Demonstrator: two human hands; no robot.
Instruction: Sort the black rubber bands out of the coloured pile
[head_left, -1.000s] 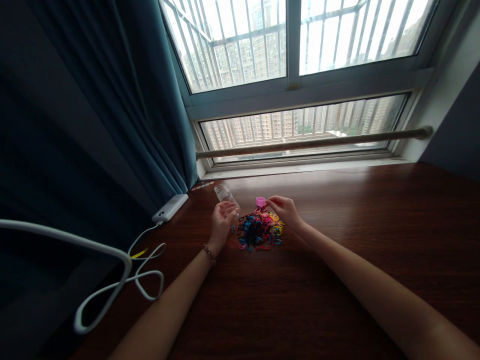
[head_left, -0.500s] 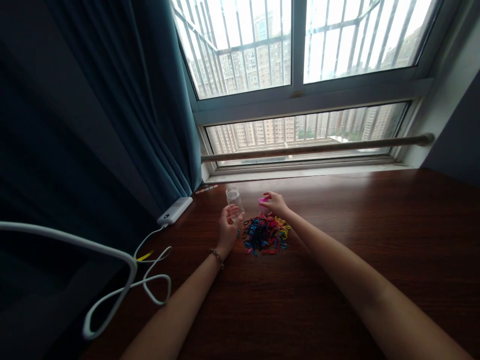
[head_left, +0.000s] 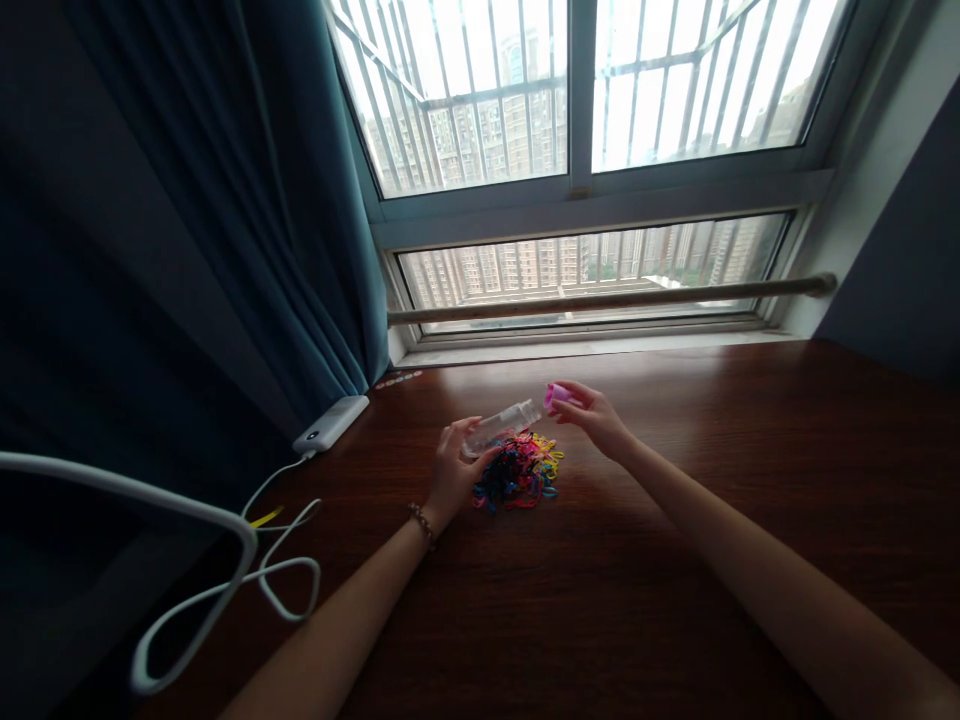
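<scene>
My left hand (head_left: 454, 465) is closed around the lower end of a clear bottle (head_left: 501, 425). The bottle is tilted nearly flat, its open neck pointing right. In my right hand (head_left: 589, 415) is a pink cap (head_left: 556, 397), pinched between thumb and fingers. The cap is just right of the bottle's mouth, with a small gap between them. Below the bottle lies a heap of small colourful elastic bands (head_left: 519, 472), in black, blue, red, pink and yellow. The bottle appears to have nothing inside.
The heap rests on a dark brown wooden tabletop (head_left: 600, 600). A white power box (head_left: 331, 424) with a white cable (head_left: 292, 565) sits at the left by a blue curtain (head_left: 322, 250). Small round stickers (head_left: 399, 379) lie at the back edge, before a barred window.
The bottle went from upright to lying tilted to the right in my left hand. My right hand lifted the pink cap and moved it right, level with the bottle's mouth.
</scene>
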